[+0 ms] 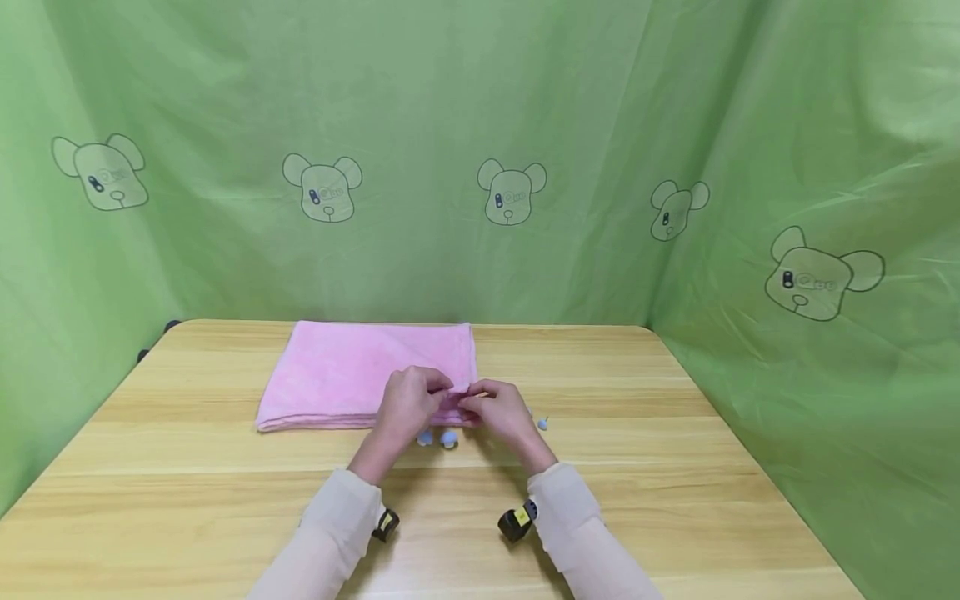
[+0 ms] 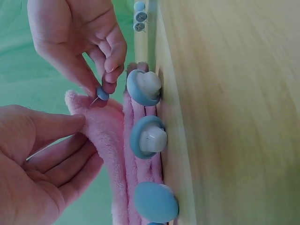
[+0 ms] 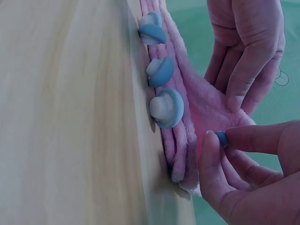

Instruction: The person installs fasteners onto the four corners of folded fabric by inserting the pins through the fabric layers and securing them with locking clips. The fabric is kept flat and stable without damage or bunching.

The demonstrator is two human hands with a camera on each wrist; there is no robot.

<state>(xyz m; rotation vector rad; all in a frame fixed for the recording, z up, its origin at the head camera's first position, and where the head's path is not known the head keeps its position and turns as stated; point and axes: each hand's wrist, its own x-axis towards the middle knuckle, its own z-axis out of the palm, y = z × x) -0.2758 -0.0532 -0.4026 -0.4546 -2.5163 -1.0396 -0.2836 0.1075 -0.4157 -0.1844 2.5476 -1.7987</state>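
A folded pink plush cloth [image 1: 352, 367] lies on the table, its near right corner raised. My left hand [image 1: 408, 402] pinches the top layer at that corner between thumb and fingers. Just to its right, my right hand [image 1: 504, 412] pinches a small blue-headed pin [image 2: 101, 93] by its head. The pin's thin metal point meets the cloth in the left wrist view; how deep it goes is hidden. Blue-and-white mushroom-shaped clips [image 1: 448, 439] stand along the cloth's near edge, several of them showing in the wrist views.
More small blue pins [image 1: 543, 423] lie on the wooden table [image 1: 637, 500] to the right of my right hand. Green curtains [image 1: 420, 250] with bear-head drawings hang behind the table and on both sides.
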